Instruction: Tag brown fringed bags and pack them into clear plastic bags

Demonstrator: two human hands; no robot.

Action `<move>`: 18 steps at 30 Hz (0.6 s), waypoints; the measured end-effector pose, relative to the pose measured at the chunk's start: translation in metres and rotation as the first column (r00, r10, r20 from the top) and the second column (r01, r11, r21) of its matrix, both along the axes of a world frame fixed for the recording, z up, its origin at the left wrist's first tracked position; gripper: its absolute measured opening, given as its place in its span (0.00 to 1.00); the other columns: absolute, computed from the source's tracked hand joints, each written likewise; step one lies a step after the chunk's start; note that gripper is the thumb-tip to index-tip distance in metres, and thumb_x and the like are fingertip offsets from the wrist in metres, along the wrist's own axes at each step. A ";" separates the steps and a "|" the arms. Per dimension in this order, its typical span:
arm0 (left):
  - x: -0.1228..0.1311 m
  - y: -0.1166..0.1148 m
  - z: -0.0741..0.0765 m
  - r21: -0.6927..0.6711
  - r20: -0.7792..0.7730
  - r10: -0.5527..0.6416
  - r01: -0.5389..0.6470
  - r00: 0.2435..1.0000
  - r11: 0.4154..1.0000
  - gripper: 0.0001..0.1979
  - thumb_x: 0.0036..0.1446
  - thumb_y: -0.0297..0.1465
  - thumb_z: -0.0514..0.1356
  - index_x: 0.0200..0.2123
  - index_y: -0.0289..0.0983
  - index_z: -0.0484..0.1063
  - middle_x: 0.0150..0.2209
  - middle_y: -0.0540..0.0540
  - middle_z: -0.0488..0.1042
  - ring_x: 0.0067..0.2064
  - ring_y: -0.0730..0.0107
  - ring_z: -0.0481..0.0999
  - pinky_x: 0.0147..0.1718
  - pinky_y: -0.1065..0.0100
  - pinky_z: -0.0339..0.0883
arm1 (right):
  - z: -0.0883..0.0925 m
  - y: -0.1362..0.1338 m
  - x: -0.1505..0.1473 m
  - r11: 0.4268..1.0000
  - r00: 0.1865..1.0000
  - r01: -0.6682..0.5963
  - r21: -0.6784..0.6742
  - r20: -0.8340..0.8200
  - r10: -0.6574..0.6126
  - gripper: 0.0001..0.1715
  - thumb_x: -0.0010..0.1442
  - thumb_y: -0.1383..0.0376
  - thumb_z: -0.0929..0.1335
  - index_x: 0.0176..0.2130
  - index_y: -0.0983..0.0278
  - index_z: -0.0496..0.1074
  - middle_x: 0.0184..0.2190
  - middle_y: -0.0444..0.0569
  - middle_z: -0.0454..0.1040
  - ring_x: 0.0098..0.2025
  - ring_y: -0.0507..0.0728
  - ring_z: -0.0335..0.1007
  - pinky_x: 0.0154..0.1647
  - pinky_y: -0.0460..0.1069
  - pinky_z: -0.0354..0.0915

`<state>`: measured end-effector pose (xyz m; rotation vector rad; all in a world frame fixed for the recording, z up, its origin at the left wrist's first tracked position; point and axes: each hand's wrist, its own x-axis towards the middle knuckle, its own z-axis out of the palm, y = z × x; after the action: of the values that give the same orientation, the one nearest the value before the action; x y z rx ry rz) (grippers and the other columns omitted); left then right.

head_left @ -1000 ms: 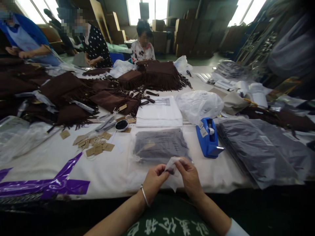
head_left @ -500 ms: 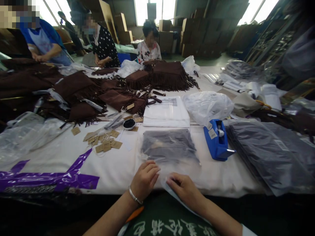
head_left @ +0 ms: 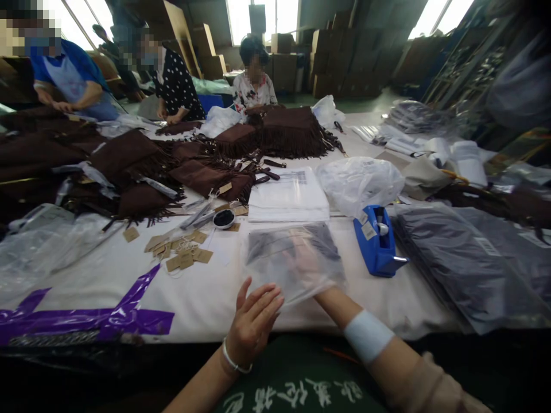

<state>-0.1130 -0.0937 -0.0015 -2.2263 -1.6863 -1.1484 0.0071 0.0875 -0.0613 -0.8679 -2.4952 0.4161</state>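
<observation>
Got the right hand [head_left: 301, 255] showing through a clear plastic bag [head_left: 263, 268], too hazy to tell whether spread or pinching. Got the left hand [head_left: 256, 318] stretched out loosely by the bag's near edge, can't tell if touching. See the bag on the tabletop [head_left: 202, 307], just this side of a white plastic stack [head_left: 286, 201], between brown tags [head_left: 186, 259] and a blue tape dispenser [head_left: 373, 249].

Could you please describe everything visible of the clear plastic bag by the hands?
The bag looks thin, slightly cloudy and creased. Dark grey material shows at its far side. It lies on the pale table surface; its near part covers the right hand, blurred through the film. The left hand is beside its near edge; contact is unclear.
</observation>
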 end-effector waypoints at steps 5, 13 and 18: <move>-0.008 -0.011 -0.017 -0.031 -0.048 -0.087 0.086 0.995 0.996 0.20 0.56 0.19 0.56 0.53 0.35 0.66 0.50 0.41 0.73 0.56 0.57 0.67 0.61 0.39 0.45 | -0.039 -0.008 0.019 0.997 0.990 -0.066 0.043 0.125 0.061 0.27 0.59 0.60 0.65 0.57 0.58 0.63 0.59 0.50 0.63 0.62 0.67 0.51 0.61 0.63 0.49; -0.045 -0.024 -0.043 -0.346 -0.274 -0.082 -0.019 0.958 0.938 0.33 0.53 0.13 0.43 0.62 0.35 0.53 0.62 0.39 0.58 0.64 0.59 0.53 0.62 0.45 0.45 | -0.033 -0.035 0.077 0.993 0.974 -0.105 0.050 0.205 0.092 0.34 0.59 0.62 0.63 0.63 0.60 0.53 0.64 0.53 0.51 0.65 0.69 0.41 0.61 0.67 0.46; -0.060 -0.038 -0.058 -0.538 -0.218 -0.137 -0.001 0.966 0.843 0.42 0.45 0.10 0.43 0.64 0.41 0.47 0.64 0.45 0.52 0.64 0.63 0.52 0.60 0.53 0.55 | -0.022 -0.076 0.171 0.990 0.960 -0.085 -0.110 0.258 0.111 0.32 0.62 0.60 0.62 0.62 0.64 0.53 0.61 0.59 0.58 0.62 0.67 0.52 0.56 0.63 0.60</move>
<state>-0.1726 -0.1312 -0.0595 -2.6180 -2.0092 -0.3895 0.1783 0.0111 -0.0829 -0.8905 -2.7922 0.4874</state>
